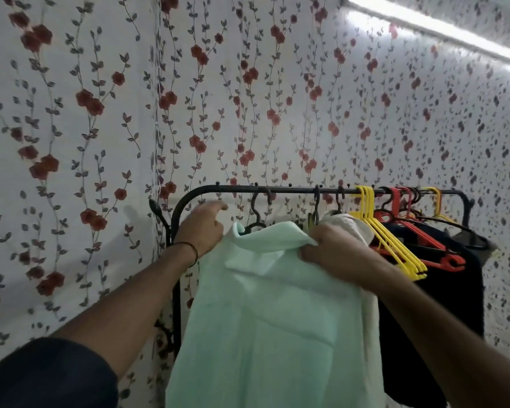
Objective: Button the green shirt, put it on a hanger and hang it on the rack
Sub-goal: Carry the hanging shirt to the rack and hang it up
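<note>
Green shirt (277, 319) pinched at collar by right hand (333, 248) | left hand (202, 228), fingers loosely spread, at rack (277, 189) | risk: shirt slipping off hanger if released early

In front of me the walls (86, 128) are covered in white paper printed with trailing grey-leaved vines and dark red flowers. Two walls meet at a corner (156, 119) left of centre. Up at my right, a long tube light (436, 28) glows bright white, washing out the pattern around it.
</note>
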